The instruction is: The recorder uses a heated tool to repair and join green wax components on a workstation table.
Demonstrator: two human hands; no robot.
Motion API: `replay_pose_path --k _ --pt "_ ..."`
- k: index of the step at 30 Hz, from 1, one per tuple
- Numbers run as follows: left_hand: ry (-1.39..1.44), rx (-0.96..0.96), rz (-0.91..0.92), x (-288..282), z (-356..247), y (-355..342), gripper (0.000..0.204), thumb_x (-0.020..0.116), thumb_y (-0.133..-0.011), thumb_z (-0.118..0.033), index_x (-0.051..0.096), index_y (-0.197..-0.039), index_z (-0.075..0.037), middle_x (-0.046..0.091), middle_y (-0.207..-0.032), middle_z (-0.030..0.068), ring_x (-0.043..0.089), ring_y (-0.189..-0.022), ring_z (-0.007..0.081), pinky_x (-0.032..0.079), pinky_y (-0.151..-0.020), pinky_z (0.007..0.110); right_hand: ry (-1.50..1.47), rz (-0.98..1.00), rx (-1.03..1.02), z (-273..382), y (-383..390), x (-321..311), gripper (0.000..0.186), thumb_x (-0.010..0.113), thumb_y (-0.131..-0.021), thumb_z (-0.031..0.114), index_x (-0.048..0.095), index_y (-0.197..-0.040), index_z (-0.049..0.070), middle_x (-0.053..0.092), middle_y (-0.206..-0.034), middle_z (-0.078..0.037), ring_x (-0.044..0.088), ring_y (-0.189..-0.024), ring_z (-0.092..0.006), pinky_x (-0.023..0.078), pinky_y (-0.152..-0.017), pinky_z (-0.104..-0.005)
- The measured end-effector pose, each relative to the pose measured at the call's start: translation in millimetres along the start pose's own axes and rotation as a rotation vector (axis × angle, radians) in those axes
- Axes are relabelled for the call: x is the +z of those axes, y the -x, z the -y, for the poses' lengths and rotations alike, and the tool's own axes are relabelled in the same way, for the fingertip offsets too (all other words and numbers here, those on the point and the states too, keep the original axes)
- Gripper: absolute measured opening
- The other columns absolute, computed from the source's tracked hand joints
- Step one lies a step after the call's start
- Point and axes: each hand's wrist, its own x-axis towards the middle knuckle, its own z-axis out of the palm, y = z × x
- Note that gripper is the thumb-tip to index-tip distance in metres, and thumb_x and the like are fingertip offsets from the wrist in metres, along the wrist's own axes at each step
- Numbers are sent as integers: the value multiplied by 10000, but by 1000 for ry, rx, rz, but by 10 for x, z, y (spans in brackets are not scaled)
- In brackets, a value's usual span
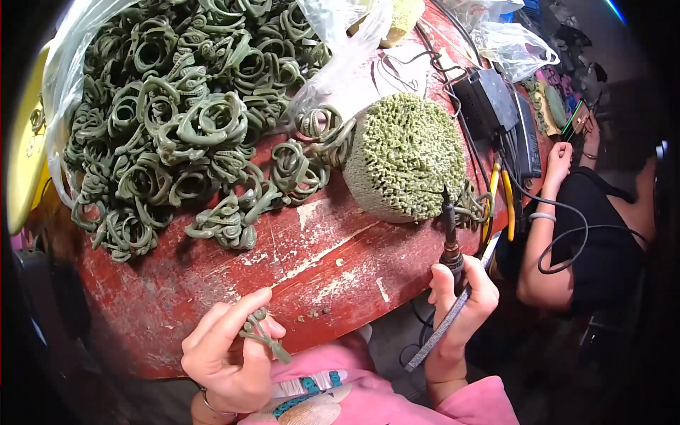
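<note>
My left hand (230, 354) pinches a small green branched piece (258, 338) between thumb and fingers over the table's front edge. My right hand (460, 304) grips a black pen-like tool with a dark pointed tip (449, 230) along with a long, flat grey strip (432, 347). The tool's tip lies against or just before the lower right of a round, pitted pale-green block (407, 156); I cannot tell if it touches. A large heap of green curled ring pieces (212, 120) fills the upper left of the worn red table (304, 262), with loose clusters beside the block.
Clear plastic bags (510, 53), a black box (482, 99), cables and yellow-handled pliers (507, 202) crowd the right side. Another person's arm (549, 205) and dark-clothed body are beyond them, holding a phone (575, 120). A yellow curved object (28, 134) stands at far left.
</note>
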Motion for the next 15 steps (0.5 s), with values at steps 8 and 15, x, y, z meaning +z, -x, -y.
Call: replay_pose_path --k 8,15 --pt "-13 45 73 -7 -65 -52 357 400 -739 107 585 -1044 87 546 -691 84 557 -590 112 473 -549 221 -213 69 -150 137 186 1 399 612 -769 368 576 -750 -30 518 -558 -50 506 -466 -133 370 -443 -243" --pt "-116 41 119 -82 -60 -51 396 419 -701 103 600 -1051 66 569 -726 100 596 -647 138 484 -573 235 -181 486 -411 249 222 109 340 769 -653 259 609 -809 2 575 -608 -55 565 -495 -164 441 -457 -251"
